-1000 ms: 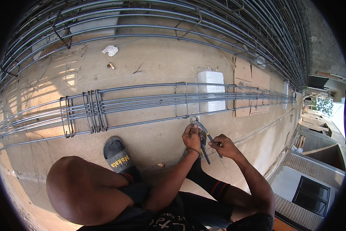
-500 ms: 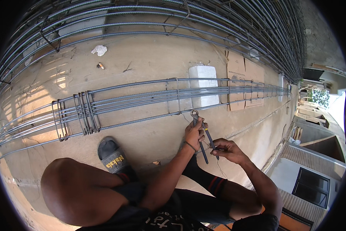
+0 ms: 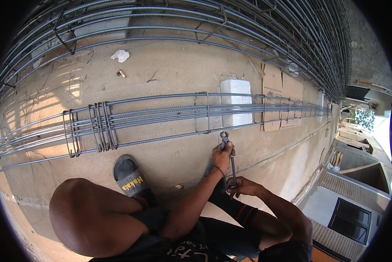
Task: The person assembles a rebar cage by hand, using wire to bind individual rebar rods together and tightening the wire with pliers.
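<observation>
A pair of end-cutting pincers (image 3: pixel 224 136) points away from me, its jaws just below the near bar of a long rebar cage (image 3: pixel 161 115). My left hand (image 3: pixel 222 157) is wrapped round the pincers close to the head. Lower down, my right hand (image 3: pixel 245 187) has its fingers pinched at the end of a pincer handle. Whether a thin wire is also between those fingers is too small to tell. Rectangular stirrups (image 3: pixel 103 126) are bunched together on the cage at the left, and single ones stand further right along it.
A white block (image 3: pixel 236 105) lies under the cage, with flattened cardboard (image 3: pixel 272 87) beyond it. Stacked rebar cages (image 3: pixel 183 26) run along the far side. Crumpled white paper (image 3: pixel 120 56) lies on the concrete floor. My sandalled foot (image 3: pixel 132 177) is near the cage.
My right hand has moved slightly left and down along the handles, which now look closer together. My left hand still grips the pincers. The view has shifted a little.
</observation>
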Action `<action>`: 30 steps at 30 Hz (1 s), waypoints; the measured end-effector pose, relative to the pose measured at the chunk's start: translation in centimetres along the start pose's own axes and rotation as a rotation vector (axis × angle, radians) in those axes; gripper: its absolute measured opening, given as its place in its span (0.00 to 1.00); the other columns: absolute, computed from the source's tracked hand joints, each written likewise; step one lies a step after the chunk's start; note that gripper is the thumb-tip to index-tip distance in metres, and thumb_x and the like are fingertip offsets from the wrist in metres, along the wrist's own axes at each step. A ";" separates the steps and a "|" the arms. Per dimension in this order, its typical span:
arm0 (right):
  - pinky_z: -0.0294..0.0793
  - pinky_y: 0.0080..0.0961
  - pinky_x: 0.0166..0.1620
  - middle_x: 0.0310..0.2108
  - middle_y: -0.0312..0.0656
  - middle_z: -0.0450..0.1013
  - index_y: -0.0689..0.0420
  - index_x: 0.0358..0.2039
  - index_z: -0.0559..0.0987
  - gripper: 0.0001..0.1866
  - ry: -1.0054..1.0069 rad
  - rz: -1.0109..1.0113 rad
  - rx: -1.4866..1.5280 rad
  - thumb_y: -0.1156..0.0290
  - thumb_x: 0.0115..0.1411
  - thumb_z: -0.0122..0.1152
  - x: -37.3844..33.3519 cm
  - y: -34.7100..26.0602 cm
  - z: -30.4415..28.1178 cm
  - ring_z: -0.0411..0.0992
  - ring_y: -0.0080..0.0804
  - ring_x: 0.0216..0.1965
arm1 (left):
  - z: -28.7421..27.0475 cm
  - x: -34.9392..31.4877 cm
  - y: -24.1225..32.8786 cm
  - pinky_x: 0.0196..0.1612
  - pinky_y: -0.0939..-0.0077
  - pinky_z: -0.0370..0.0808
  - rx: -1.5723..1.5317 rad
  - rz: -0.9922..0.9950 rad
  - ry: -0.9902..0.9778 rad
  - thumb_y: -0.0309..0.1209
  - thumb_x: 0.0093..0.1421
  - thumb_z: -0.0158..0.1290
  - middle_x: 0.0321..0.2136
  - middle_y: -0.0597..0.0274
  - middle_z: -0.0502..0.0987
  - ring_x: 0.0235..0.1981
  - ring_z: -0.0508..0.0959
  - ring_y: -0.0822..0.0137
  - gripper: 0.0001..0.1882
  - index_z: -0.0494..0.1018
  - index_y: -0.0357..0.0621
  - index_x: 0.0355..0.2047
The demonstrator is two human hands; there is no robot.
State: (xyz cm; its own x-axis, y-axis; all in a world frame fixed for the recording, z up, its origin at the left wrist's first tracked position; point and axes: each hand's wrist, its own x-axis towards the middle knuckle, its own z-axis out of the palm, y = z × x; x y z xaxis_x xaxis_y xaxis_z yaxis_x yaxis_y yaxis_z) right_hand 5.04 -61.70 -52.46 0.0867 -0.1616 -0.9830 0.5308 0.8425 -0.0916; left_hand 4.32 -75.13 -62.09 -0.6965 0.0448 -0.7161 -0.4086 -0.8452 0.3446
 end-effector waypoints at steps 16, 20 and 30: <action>0.73 0.34 0.42 0.37 0.47 0.68 0.55 0.57 0.58 0.34 0.691 -0.381 -0.286 0.79 0.51 0.62 -1.1 -1.6 -1.9 0.71 0.40 0.37 | 1.5 -0.8 0.4 0.16 0.82 0.65 -0.282 -0.144 -0.005 0.50 0.68 0.44 0.34 0.58 0.75 0.18 0.70 0.75 0.27 0.69 0.40 0.54; 0.67 0.35 0.44 0.40 0.48 0.65 0.60 0.49 0.62 0.24 0.909 -0.597 -0.191 0.88 0.50 0.46 -0.5 -1.3 -4.2 0.65 0.36 0.40 | 0.3 -1.0 -0.2 0.26 0.77 0.73 -0.209 0.084 0.237 0.43 0.67 0.49 0.28 0.57 0.77 0.22 0.74 0.74 0.22 0.73 0.36 0.49; 0.58 0.46 0.55 0.52 0.63 0.58 0.62 0.53 0.66 0.25 1.524 -0.506 -1.081 0.73 0.56 0.61 2.2 -6.5 -5.3 0.56 0.58 0.53 | -1.0 1.1 -0.7 0.24 0.78 0.65 0.189 0.513 0.594 0.37 0.66 0.51 0.20 0.67 0.72 0.20 0.67 0.77 0.16 0.77 0.33 0.32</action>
State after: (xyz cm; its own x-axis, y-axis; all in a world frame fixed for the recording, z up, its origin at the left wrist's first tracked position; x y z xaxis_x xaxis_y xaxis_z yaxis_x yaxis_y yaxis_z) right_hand -2.70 -64.75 -54.88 -0.8938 -0.4424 -0.0732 -0.4482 0.8766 0.1750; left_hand 4.42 -75.05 -63.75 -0.4165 -0.6601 -0.6252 -0.2529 -0.5764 0.7771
